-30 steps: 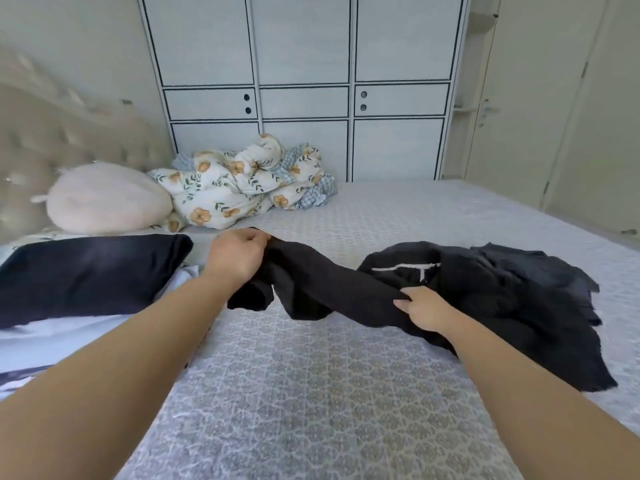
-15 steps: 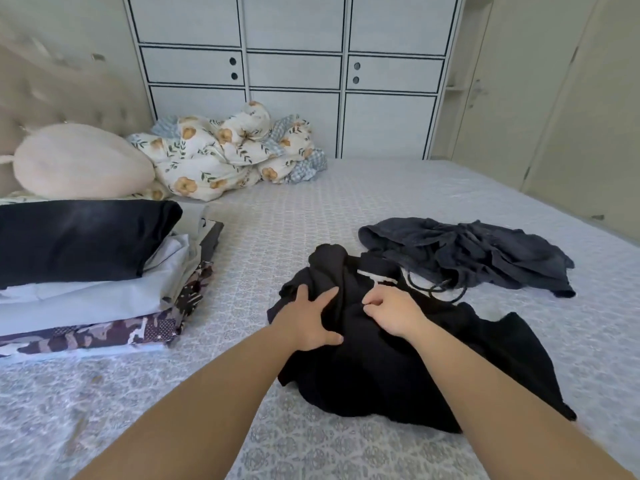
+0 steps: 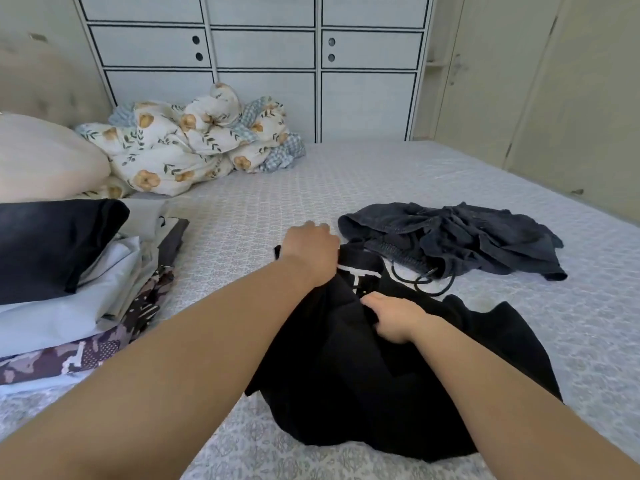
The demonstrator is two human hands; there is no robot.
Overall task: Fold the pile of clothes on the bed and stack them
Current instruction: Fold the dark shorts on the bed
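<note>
Mostly crumpled black garment, perhaps printed

A home bedroom: a bed with tufted headboard, pillow, crumpled floral duvet, and panelled wardrobe behind.

The black garment is soft matt cloth, its white print flat and dull. At two o'clock from it, the dark grey shorts look like a coarser, faded weave with a ribbed waistband. The bedspread is pale, textured, patterned fabric. At nine o'clock, the folded stack mixes smooth pale cotton with matt black cloth.
</note>
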